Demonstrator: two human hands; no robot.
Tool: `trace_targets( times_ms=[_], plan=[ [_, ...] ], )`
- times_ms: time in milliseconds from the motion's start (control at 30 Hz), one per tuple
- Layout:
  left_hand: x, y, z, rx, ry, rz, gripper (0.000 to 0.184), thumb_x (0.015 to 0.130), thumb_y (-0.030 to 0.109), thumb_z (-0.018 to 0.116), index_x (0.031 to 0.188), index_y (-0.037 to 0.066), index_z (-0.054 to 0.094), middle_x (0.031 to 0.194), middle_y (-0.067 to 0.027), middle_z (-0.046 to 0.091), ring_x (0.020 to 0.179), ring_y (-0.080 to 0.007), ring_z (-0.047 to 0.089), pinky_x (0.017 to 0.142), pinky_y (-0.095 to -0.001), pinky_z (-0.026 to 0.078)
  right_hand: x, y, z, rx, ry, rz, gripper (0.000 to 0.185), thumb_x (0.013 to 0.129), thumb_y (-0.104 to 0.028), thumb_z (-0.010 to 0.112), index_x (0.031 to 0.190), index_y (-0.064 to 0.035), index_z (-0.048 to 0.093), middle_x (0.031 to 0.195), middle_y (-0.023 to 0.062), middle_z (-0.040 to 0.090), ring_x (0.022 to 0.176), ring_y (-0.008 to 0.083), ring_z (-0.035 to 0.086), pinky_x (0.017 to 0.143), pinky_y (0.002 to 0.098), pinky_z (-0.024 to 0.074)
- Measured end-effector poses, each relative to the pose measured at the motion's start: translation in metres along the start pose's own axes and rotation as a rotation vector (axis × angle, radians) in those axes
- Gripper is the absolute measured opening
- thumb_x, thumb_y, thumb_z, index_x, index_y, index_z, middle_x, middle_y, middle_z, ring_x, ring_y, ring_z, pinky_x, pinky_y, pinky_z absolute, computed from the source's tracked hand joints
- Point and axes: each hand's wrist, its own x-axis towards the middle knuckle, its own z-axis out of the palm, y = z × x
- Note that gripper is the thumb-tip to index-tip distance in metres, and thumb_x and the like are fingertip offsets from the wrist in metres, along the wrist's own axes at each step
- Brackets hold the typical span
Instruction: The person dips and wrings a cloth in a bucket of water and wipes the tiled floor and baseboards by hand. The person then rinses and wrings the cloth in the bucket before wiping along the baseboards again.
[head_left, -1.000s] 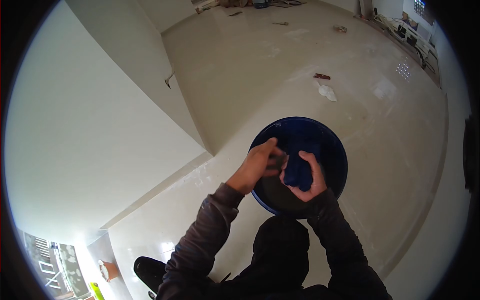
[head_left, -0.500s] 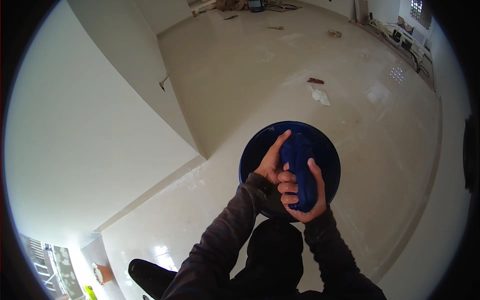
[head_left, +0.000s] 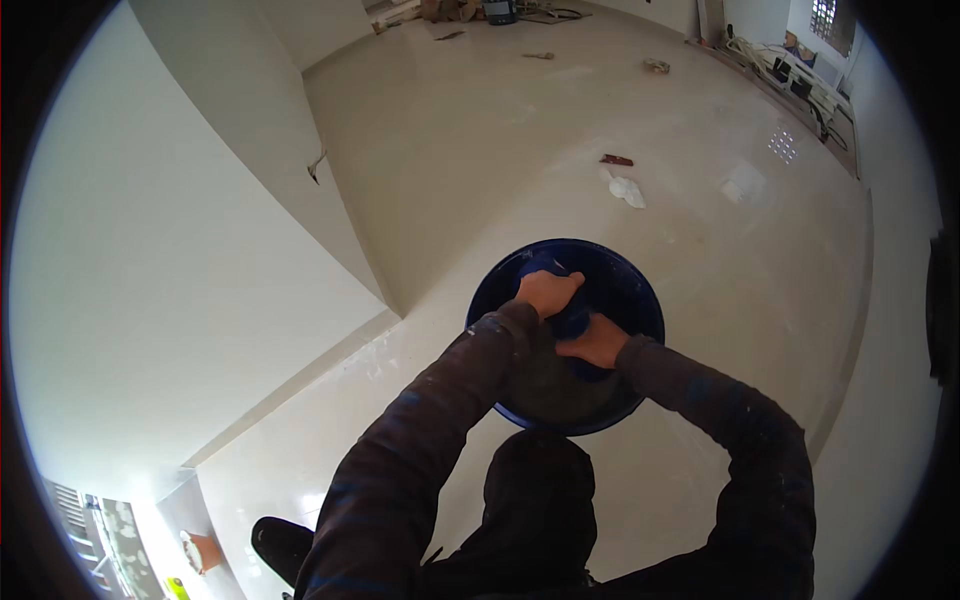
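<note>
A dark blue cloth (head_left: 571,322) is bunched and twisted between my two hands, over a round blue bucket (head_left: 650,300) with murky water (head_left: 550,385) in it. My left hand (head_left: 549,292) is closed around the upper end of the cloth, near the bucket's far left side. Lower and to the right, my right hand (head_left: 597,342) grips the other end, with its back turned up. Most fingertips of both hands are hidden.
Beyond the bucket, a white scrap (head_left: 627,191) and a reddish-brown piece (head_left: 617,160) lie on the tiled floor (head_left: 450,180). A white wall (head_left: 190,270) stands at left. Pipes and cables (head_left: 790,75) lie at the far right. An orange pot (head_left: 201,551) is at lower left.
My left hand has closed over the far end of the cloth. My right hand has turned palm down, its elbow swung outward, and the cloth has gone lower into the bucket.
</note>
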Motion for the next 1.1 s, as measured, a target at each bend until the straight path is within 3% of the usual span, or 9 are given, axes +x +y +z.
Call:
trace_targets(
  times_ms=[133, 300, 400, 467, 633, 667, 767, 867, 1100],
  plan=[
    [-0.034, 0.012, -0.048, -0.489, -0.388, 0.109, 0.033, 0.087, 0.029, 0.079, 0.104, 0.002, 0.071, 0.103, -0.0081, 0.07, 0.101, -0.0199, 0.067, 0.091, -0.036, 0.053, -0.027, -0.023, -0.02, 0.067, -0.1, 0.034, 0.079, 0.079, -0.038, 0.086, 0.143, -0.0039, 0.055, 0.13, 0.018, 0.067, 0.126, 0.0314, 0.063, 0.11, 0.039, 0.0471],
    [-0.069, 0.037, -0.083, 0.09, -0.635, 0.544, 0.028, 0.081, 0.019, 0.081, 0.101, 0.006, 0.067, 0.1, -0.002, 0.064, 0.1, -0.0154, 0.06, 0.091, -0.0295, 0.049, -0.014, -0.008, -0.069, -0.109, -0.112, -0.208, 0.088, 0.08, -0.027, 0.087, 0.154, -0.0068, 0.044, 0.144, 0.0187, 0.058, 0.136, 0.0282, 0.056, 0.116, 0.0387, 0.0433],
    [-0.088, 0.059, -0.094, 0.202, -0.807, 0.551, 0.026, 0.08, 0.019, 0.08, 0.101, 0.009, 0.067, 0.099, -0.0004, 0.063, 0.097, -0.0147, 0.059, 0.088, -0.0298, 0.049, -0.02, -0.054, -0.064, 0.114, 0.204, -0.374, 0.077, 0.083, -0.013, 0.082, 0.152, -0.0054, 0.047, 0.147, 0.0173, 0.055, 0.136, 0.0261, 0.056, 0.115, 0.0377, 0.0442],
    [-0.09, 0.065, -0.094, 0.241, -0.923, 0.517, 0.026, 0.081, 0.019, 0.08, 0.101, 0.01, 0.067, 0.099, 0.0001, 0.062, 0.096, -0.0145, 0.059, 0.086, -0.0297, 0.049, 0.008, -0.037, -0.052, 0.394, -0.196, -0.459, 0.062, 0.09, -0.003, 0.071, 0.148, -0.0047, 0.052, 0.14, 0.0134, 0.061, 0.131, 0.0232, 0.059, 0.11, 0.0357, 0.0475],
    [-0.098, 0.085, -0.116, 0.277, -1.059, 0.613, 0.026, 0.083, 0.024, 0.08, 0.103, 0.014, 0.067, 0.089, 0.0046, 0.058, 0.084, -0.0122, 0.058, 0.077, -0.0295, 0.049, 0.009, -0.005, -0.028, 0.624, -0.212, -0.241, 0.045, 0.097, -0.005, 0.058, 0.142, -0.0015, 0.058, 0.124, 0.0091, 0.068, 0.118, 0.0174, 0.063, 0.104, 0.0321, 0.049],
    [-0.1, 0.089, -0.12, 0.271, -1.054, 0.612, 0.026, 0.083, 0.024, 0.08, 0.103, 0.014, 0.067, 0.089, 0.0046, 0.058, 0.084, -0.0122, 0.058, 0.077, -0.0295, 0.049, 0.004, -0.002, -0.023, 0.955, -0.073, -0.143, 0.042, 0.099, -0.006, 0.054, 0.14, -0.0004, 0.059, 0.118, 0.0077, 0.07, 0.113, 0.0145, 0.064, 0.101, 0.0306, 0.0495],
    [-0.1, 0.092, -0.129, 0.373, -0.922, 0.473, 0.029, 0.082, 0.034, 0.08, 0.104, 0.018, 0.07, 0.08, 0.0045, 0.059, 0.078, -0.012, 0.058, 0.072, -0.0305, 0.048, -0.025, -0.02, -0.025, 0.73, 0.315, -0.174, 0.037, 0.099, -0.006, 0.051, 0.133, 0.0016, 0.061, 0.099, 0.0028, 0.068, 0.092, 0.0089, 0.062, 0.083, 0.0269, 0.0496],
    [-0.095, 0.09, -0.121, 0.63, -0.515, 0.356, 0.035, 0.077, 0.044, 0.08, 0.103, 0.02, 0.075, 0.079, 0.0016, 0.065, 0.076, -0.0125, 0.059, 0.07, -0.0304, 0.048, -0.03, -0.02, -0.026, 0.71, 0.299, -0.351, 0.029, 0.099, -0.006, 0.049, 0.122, 0.002, 0.064, 0.084, -0.0035, 0.059, 0.074, 0.0046, 0.05, 0.068, 0.0255, 0.042],
    [-0.105, 0.099, -0.108, 0.597, -0.305, 0.309, 0.039, 0.072, 0.047, 0.08, 0.092, 0.014, 0.081, 0.08, -0.0039, 0.071, 0.076, -0.015, 0.063, 0.07, -0.0291, 0.049, -0.02, -0.03, -0.014, 0.688, 0.628, -0.371, 0.023, 0.099, -0.005, 0.047, 0.111, 0.0013, 0.066, 0.08, -0.0059, 0.053, 0.071, 0.0022, 0.042, 0.063, 0.0221, 0.034]
  ],
)
